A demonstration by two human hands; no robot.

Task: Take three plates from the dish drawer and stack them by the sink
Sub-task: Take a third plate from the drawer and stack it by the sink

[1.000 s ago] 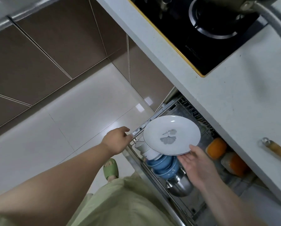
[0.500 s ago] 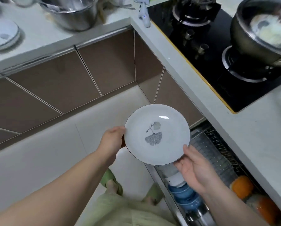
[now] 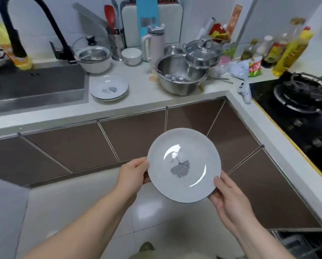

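A person holds a white plate with a grey leaf print in both hands, face up and tilted a little, above the floor in front of the brown cabinet doors. The left hand is clamped on the plate's left rim, thumb on top; the right hand is clamped on the lower right rim, thumb on top and fingers underneath. On the counter, just beside the right edge of the sink, a stack of plates with the same leaf print lies flat; how many are in it is hard to tell. A steel bowl stands to the right of that stack. A corner of the open drawer shows at lower right.
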